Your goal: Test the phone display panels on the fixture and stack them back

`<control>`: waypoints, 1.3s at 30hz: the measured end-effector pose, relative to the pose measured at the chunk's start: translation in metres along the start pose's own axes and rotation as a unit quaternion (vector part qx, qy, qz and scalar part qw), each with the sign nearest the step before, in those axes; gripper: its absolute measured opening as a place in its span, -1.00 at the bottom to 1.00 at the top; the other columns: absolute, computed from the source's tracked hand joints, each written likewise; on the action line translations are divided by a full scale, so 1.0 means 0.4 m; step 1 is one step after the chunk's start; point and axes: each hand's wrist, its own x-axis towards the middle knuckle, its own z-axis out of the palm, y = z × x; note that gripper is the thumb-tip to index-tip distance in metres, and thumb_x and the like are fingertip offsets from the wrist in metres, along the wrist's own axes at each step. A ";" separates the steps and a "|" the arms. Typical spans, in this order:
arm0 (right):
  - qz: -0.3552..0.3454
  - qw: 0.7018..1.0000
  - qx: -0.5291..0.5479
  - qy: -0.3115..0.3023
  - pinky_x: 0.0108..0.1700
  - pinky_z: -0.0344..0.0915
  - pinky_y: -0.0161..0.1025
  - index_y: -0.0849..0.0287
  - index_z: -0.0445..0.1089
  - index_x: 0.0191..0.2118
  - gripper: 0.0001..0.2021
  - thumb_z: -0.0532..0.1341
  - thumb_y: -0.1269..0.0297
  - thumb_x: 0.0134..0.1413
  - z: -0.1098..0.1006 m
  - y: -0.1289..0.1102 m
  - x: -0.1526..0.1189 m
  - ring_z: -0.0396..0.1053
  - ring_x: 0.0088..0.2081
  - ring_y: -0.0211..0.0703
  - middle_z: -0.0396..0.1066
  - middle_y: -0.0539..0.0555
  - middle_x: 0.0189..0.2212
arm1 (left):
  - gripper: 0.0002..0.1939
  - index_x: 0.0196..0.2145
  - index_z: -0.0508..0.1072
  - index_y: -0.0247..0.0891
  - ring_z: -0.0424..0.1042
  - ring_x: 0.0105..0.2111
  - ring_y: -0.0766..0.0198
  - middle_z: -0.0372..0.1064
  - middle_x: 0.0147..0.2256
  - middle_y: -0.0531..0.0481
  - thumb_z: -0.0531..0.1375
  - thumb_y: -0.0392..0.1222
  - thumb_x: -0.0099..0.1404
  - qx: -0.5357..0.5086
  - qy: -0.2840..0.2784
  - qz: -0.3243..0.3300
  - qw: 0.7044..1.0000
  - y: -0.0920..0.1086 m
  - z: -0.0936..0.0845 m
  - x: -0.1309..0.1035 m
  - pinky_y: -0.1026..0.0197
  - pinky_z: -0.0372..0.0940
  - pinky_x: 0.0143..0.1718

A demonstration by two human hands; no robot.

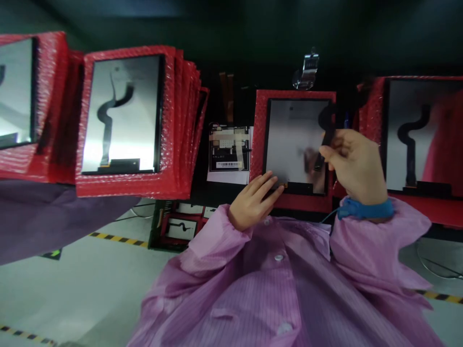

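Note:
In front of me a display panel [289, 135] lies face down on a red bubble-wrap bag [258, 144]. Thumb and fingers of my right hand [356, 164] pinch a black flex cable [326, 127] above the panel's right side; its wavy top end sticks up past the fingers. My left hand [255, 200] rests with fingers stretched out at the panel's lower left corner, beside a small orange contact [285, 185]. A blue wrist strap [367, 208] circles my right wrist.
On the left stand stacks of panels on red bubble wrap [181, 135], each top panel [123, 113] with a curved cable. Another panel [408, 144] lies on the right. A small opened device [229, 149] and a metal clip [309, 70] are nearby. Below left is a crate [156, 221].

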 end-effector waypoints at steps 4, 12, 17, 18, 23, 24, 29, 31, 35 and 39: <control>0.004 0.978 0.122 -0.171 -0.48 0.32 -0.27 0.16 0.40 -0.31 -0.86 0.30 0.22 0.09 0.051 -0.033 -0.007 0.40 -0.48 -0.24 0.44 0.02 -0.44 | -0.69 0.07 0.43 -0.38 0.28 0.30 -0.06 0.48 0.04 -0.33 0.09 -0.38 0.42 -0.006 -0.006 -0.009 1.000 0.001 -0.002 0.001 -0.11 0.46 0.12; 0.002 0.969 0.137 -0.206 -0.38 0.42 -0.21 0.14 0.31 -0.34 -0.75 0.35 0.13 0.06 0.110 -0.007 -0.015 0.42 -0.48 -0.24 0.45 -0.02 -0.45 | -0.69 0.08 0.44 -0.31 0.31 0.29 -0.06 0.49 0.05 -0.26 0.10 -0.39 0.42 -0.019 -0.012 -0.032 0.999 0.005 0.000 -0.003 -0.11 0.45 0.13; -0.019 0.975 0.116 -0.190 -0.34 0.44 -0.19 0.12 0.29 -0.35 -0.85 0.31 0.29 0.07 0.111 -0.002 -0.023 0.46 -0.39 -0.17 0.46 0.00 -0.43 | -0.66 0.11 0.43 -0.28 0.31 0.29 -0.06 0.47 0.08 -0.26 0.10 -0.38 0.42 -0.025 -0.025 -0.037 0.999 0.005 -0.003 -0.007 -0.12 0.45 0.13; -0.022 0.975 0.113 -0.188 -0.34 0.45 -0.18 0.12 0.30 -0.35 -0.85 0.31 0.29 0.08 0.112 0.000 -0.024 0.46 -0.38 -0.16 0.47 0.00 -0.43 | -0.66 0.12 0.43 -0.28 0.31 0.29 -0.06 0.47 0.08 -0.26 0.10 -0.38 0.42 -0.026 -0.026 -0.037 0.999 0.005 -0.004 -0.007 -0.12 0.45 0.13; -0.034 0.976 0.116 -0.181 -0.30 0.48 -0.14 0.12 0.36 -0.27 -0.88 0.31 0.31 0.08 0.120 0.008 -0.022 0.49 -0.34 -0.11 0.49 0.03 -0.39 | -0.65 0.12 0.43 -0.28 0.30 0.29 -0.07 0.46 0.10 -0.27 0.10 -0.38 0.42 -0.023 -0.033 -0.036 0.999 0.005 -0.007 -0.007 -0.11 0.44 0.14; -0.038 0.976 0.116 -0.180 -0.29 0.48 -0.13 0.12 0.36 -0.27 -0.87 0.31 0.31 0.07 0.121 0.010 -0.022 0.49 -0.34 -0.11 0.48 0.02 -0.39 | -0.66 0.12 0.44 -0.28 0.30 0.29 -0.07 0.46 0.10 -0.27 0.10 -0.37 0.42 -0.021 -0.033 -0.037 0.999 0.005 -0.007 -0.007 -0.11 0.44 0.14; -0.052 0.976 0.107 -0.180 -0.26 0.47 -0.12 0.12 0.35 -0.27 -0.89 0.30 0.30 0.11 0.122 0.011 -0.021 0.48 -0.34 -0.12 0.48 0.01 -0.39 | -0.69 0.09 0.45 -0.28 0.33 0.27 -0.07 0.47 0.08 -0.25 0.11 -0.35 0.43 -0.008 -0.036 -0.031 0.999 0.003 -0.006 -0.008 -0.10 0.46 0.13; -0.059 0.976 0.103 -0.181 -0.25 0.46 -0.13 0.13 0.35 -0.28 -0.89 0.30 0.31 0.10 0.122 0.011 -0.022 0.48 -0.32 -0.12 0.48 0.01 -0.39 | -0.69 0.09 0.45 -0.29 0.32 0.28 -0.06 0.47 0.09 -0.26 0.11 -0.36 0.43 -0.011 -0.033 -0.030 0.999 0.003 -0.005 -0.008 -0.10 0.46 0.13; -0.066 0.976 0.100 -0.181 -0.25 0.45 -0.15 0.12 0.36 -0.26 -0.89 0.30 0.33 0.10 0.121 0.007 -0.023 0.49 -0.31 -0.13 0.48 0.01 -0.38 | -0.68 0.08 0.44 -0.35 0.29 0.30 -0.08 0.47 0.06 -0.31 0.13 -0.39 0.40 -0.013 -0.021 -0.022 0.999 0.005 -0.007 -0.003 -0.10 0.45 0.14; -0.067 0.976 0.081 -0.189 -0.27 0.43 -0.18 0.12 0.34 -0.30 -0.90 0.30 0.34 0.10 0.117 0.001 -0.024 0.48 -0.34 -0.15 0.48 0.00 -0.40 | -0.68 0.09 0.44 -0.33 0.31 0.28 -0.07 0.47 0.07 -0.29 0.12 -0.38 0.41 -0.010 -0.028 -0.024 0.999 0.005 -0.012 0.000 -0.10 0.46 0.13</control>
